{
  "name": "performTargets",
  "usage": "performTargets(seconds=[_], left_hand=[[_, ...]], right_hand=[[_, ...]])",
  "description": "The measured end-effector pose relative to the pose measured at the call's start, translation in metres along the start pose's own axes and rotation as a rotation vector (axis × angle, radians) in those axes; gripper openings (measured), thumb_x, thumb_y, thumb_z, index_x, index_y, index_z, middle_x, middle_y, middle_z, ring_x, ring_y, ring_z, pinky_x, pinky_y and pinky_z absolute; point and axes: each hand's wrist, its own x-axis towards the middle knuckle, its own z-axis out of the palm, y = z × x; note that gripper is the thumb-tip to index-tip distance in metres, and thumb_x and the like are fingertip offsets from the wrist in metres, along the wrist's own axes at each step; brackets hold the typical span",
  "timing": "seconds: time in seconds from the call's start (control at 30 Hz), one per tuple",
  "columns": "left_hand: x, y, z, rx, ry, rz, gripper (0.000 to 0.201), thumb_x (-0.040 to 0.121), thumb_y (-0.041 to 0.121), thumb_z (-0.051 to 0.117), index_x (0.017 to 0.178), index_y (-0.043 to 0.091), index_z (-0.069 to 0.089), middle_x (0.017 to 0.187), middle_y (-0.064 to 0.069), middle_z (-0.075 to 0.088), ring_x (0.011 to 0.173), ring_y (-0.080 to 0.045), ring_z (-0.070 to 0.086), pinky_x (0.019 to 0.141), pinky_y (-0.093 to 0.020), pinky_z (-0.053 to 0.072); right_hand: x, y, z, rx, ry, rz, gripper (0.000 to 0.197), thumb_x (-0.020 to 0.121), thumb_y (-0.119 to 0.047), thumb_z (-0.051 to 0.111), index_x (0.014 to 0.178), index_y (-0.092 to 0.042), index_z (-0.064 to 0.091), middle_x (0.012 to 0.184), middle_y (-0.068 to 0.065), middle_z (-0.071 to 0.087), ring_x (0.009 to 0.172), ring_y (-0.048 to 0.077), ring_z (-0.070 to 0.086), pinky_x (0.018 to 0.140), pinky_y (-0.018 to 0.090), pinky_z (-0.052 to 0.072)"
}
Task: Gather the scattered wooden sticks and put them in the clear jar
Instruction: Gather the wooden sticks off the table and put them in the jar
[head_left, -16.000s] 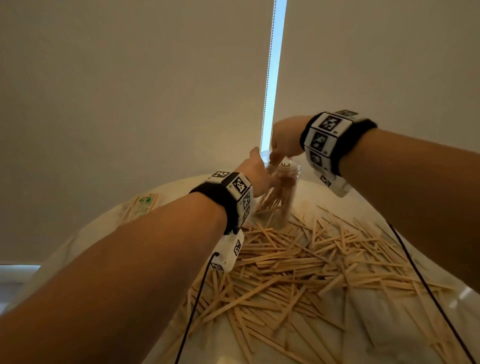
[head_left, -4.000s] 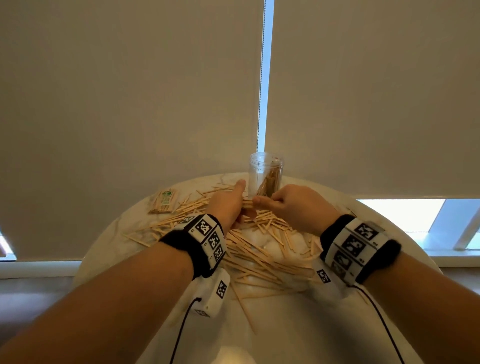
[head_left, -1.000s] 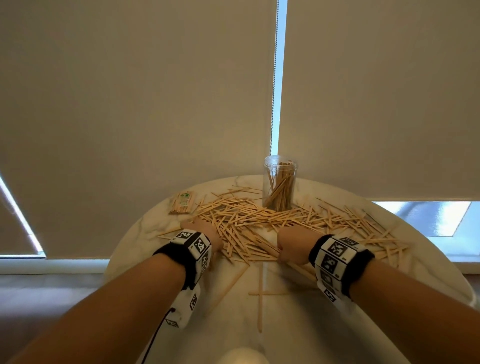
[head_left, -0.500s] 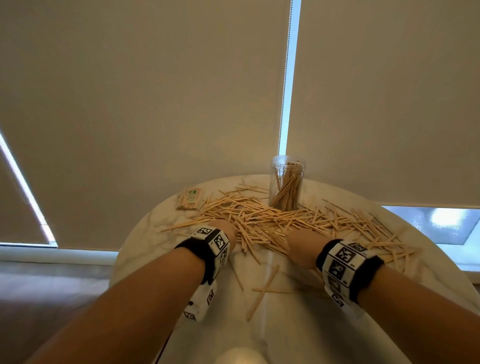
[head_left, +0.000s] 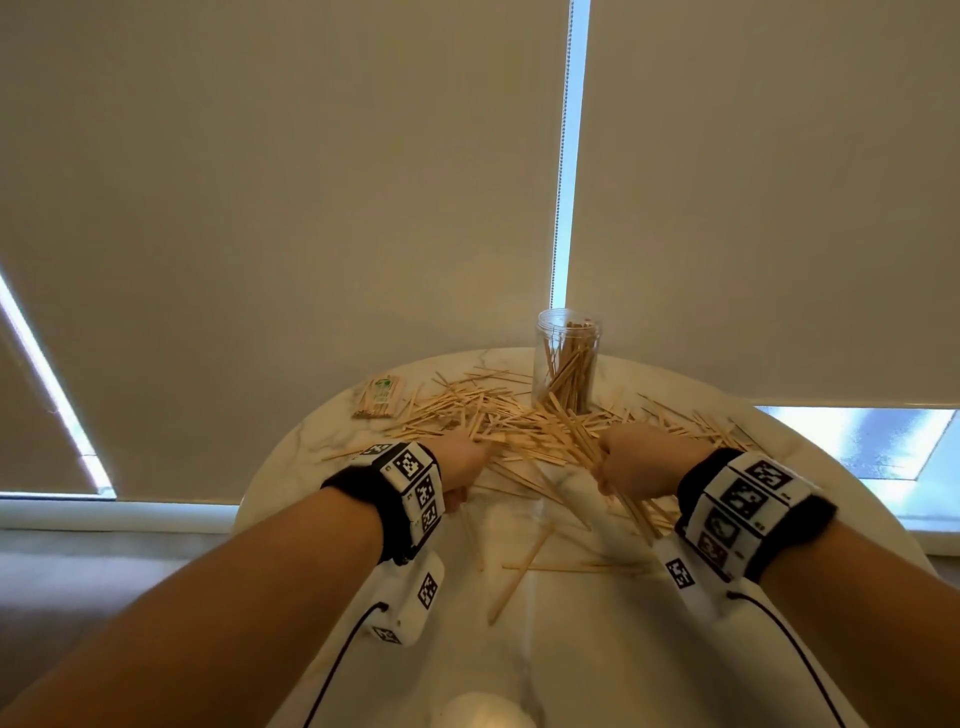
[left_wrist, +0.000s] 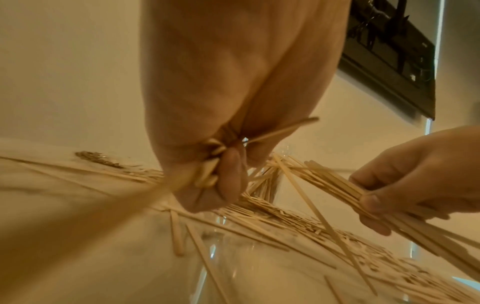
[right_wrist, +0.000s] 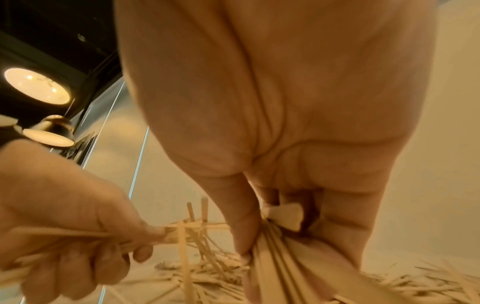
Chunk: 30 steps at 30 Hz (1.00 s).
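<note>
The clear jar (head_left: 566, 364) stands upright at the far side of the round table, partly filled with wooden sticks. A wide heap of loose sticks (head_left: 519, 428) lies in front of it. My left hand (head_left: 464, 458) is at the heap's near left edge, its fingers curled round a small bundle of sticks (left_wrist: 207, 173). My right hand (head_left: 626, 461) is at the near right and grips a thicker bundle (right_wrist: 275, 261) that slants up toward the jar. In the left wrist view the right hand (left_wrist: 405, 181) and its bundle (left_wrist: 335, 185) show clearly. The left hand (right_wrist: 78, 226) appears in the right wrist view.
A banded packet of sticks (head_left: 378, 397) lies at the table's far left. A few stray sticks (head_left: 524, 569) lie on the marble table (head_left: 597, 649) near me. Roller blinds hang close behind the table. The table's round edge curves on both sides.
Both hands have closed on sticks at the heap's near edge and raised them slightly. The right hand's bundle now stands off the table. The jar has not moved.
</note>
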Motion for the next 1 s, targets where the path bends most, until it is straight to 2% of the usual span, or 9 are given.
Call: performTargets(seconds=[0.17, 0.23, 0.3, 0.37, 0.43, 0.5, 0.67, 0.9, 1.0], left_hand=[[0.005, 0.001, 0.013, -0.143, 0.011, 0.149, 0.037, 0.107, 0.035, 0.035, 0.078, 0.016, 0.048, 0.064, -0.003, 0.042, 0.05, -0.017, 0.04, 0.047, -0.024, 0.036], [0.004, 0.004, 0.017, -0.233, -0.014, 0.207, 0.046, 0.094, 0.06, 0.05, 0.097, 0.015, 0.056, 0.062, -0.001, 0.04, 0.047, -0.016, 0.037, 0.046, -0.024, 0.035], [0.006, 0.006, 0.022, -0.21, 0.014, 0.254, 0.083, 0.063, 0.086, 0.064, 0.115, 0.021, 0.054, 0.069, 0.001, 0.049, 0.053, -0.016, 0.047, 0.049, -0.027, 0.042], [0.01, 0.013, 0.027, -0.204, 0.036, 0.288, 0.098, 0.048, 0.083, 0.076, 0.121, 0.022, 0.054, 0.087, -0.011, 0.063, 0.073, -0.026, 0.064, 0.058, -0.041, 0.054], [0.01, 0.019, 0.03, -0.361, -0.039, 0.303, 0.095, 0.053, 0.061, 0.087, 0.129, 0.015, 0.053, 0.097, -0.021, 0.064, 0.078, -0.028, 0.068, 0.063, -0.044, 0.057], [0.006, 0.024, 0.029, -0.519, -0.116, 0.308, 0.083, 0.065, 0.046, 0.085, 0.13, 0.007, 0.052, 0.082, -0.011, 0.06, 0.052, -0.012, 0.053, 0.048, -0.027, 0.044], [0.011, 0.023, 0.032, -0.618, -0.04, 0.244, 0.069, 0.082, 0.051, 0.074, 0.124, -0.001, 0.054, 0.085, -0.01, 0.055, 0.049, -0.011, 0.045, 0.043, -0.023, 0.038], [0.012, 0.021, 0.035, -0.703, -0.019, 0.305, 0.069, 0.075, 0.06, 0.071, 0.103, -0.004, 0.07, 0.078, -0.015, 0.06, 0.069, -0.028, 0.054, 0.064, -0.04, 0.045], [0.015, 0.021, 0.036, -0.717, -0.033, 0.315, 0.05, 0.092, 0.048, 0.062, 0.105, 0.001, 0.067, 0.079, -0.011, 0.064, 0.071, -0.026, 0.059, 0.073, -0.043, 0.051]], right_hand=[[-0.009, 0.001, -0.001, 0.188, 0.062, -0.01, 0.023, 0.099, -0.019, 0.052, 0.11, -0.008, 0.069, 0.109, 0.001, 0.068, 0.099, 0.019, 0.063, 0.082, 0.028, 0.053], [-0.01, -0.003, 0.002, 0.256, 0.088, -0.007, 0.021, 0.099, -0.022, 0.054, 0.107, -0.011, 0.07, 0.104, 0.0, 0.069, 0.094, 0.016, 0.063, 0.079, 0.026, 0.052], [-0.009, -0.008, 0.004, 0.307, 0.114, -0.026, 0.02, 0.098, -0.026, 0.054, 0.1, -0.016, 0.072, 0.1, -0.001, 0.072, 0.093, 0.016, 0.065, 0.085, 0.034, 0.054], [-0.007, -0.015, 0.007, 0.308, 0.115, -0.07, 0.024, 0.099, -0.028, 0.049, 0.095, -0.018, 0.071, 0.095, -0.001, 0.072, 0.089, 0.016, 0.066, 0.083, 0.035, 0.055], [-0.005, -0.024, 0.009, 0.315, 0.111, -0.096, 0.022, 0.098, -0.024, 0.05, 0.097, -0.015, 0.071, 0.095, 0.003, 0.072, 0.089, 0.02, 0.067, 0.083, 0.038, 0.057], [-0.003, -0.03, 0.01, 0.345, 0.122, -0.104, 0.021, 0.096, -0.016, 0.051, 0.102, -0.011, 0.07, 0.099, 0.008, 0.072, 0.092, 0.025, 0.068, 0.087, 0.043, 0.057], [0.003, -0.039, 0.014, 0.501, 0.268, -0.169, 0.018, 0.098, -0.019, 0.05, 0.098, -0.012, 0.067, 0.09, 0.008, 0.071, 0.083, 0.025, 0.069, 0.078, 0.041, 0.059], [0.013, -0.046, 0.02, 0.533, 0.411, -0.188, 0.013, 0.096, -0.021, 0.055, 0.092, -0.017, 0.067, 0.084, 0.002, 0.07, 0.078, 0.02, 0.067, 0.067, 0.031, 0.054], [0.013, -0.048, 0.022, 0.49, 0.423, -0.224, 0.016, 0.098, -0.024, 0.055, 0.093, -0.018, 0.069, 0.082, 0.001, 0.07, 0.076, 0.017, 0.066, 0.062, 0.026, 0.05]])
